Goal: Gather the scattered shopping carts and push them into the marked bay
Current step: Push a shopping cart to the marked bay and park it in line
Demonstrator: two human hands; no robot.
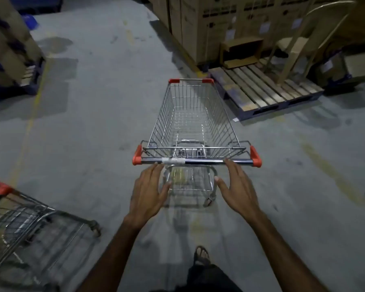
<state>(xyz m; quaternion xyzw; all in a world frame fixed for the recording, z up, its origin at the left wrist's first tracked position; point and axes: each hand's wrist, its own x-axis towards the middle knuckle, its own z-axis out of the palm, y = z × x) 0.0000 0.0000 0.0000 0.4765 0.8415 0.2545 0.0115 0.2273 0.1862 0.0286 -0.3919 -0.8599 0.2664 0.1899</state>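
Head view: one empty shopping cart [195, 123] mid-floor beside a wooden pallet [261, 89]; left hand [149, 190] and right hand [237, 186] spread, fingertips at its handle [196, 161], grasping nothing. Second cart [27, 220] at lower-left edge. No marked bay visible; gathering apparently barely begun.

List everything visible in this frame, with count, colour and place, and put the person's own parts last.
Shopping cart: 1, silver wire with red corner caps, centre, basket empty.
Second cart: 1, silver with a red cap, lower left, partly out of frame and blurred.
Wooden pallet: 1, pale slats on a dark base, right of the cart.
Cardboard boxes: several, brown, stacked upper right; more upper left.
Floor: grey concrete with faded yellow lines.
Left hand: open, fingertips at the cart handle.
Right hand: open, fingertips at the handle.
Foot: 1, in a sandal, bottom centre.
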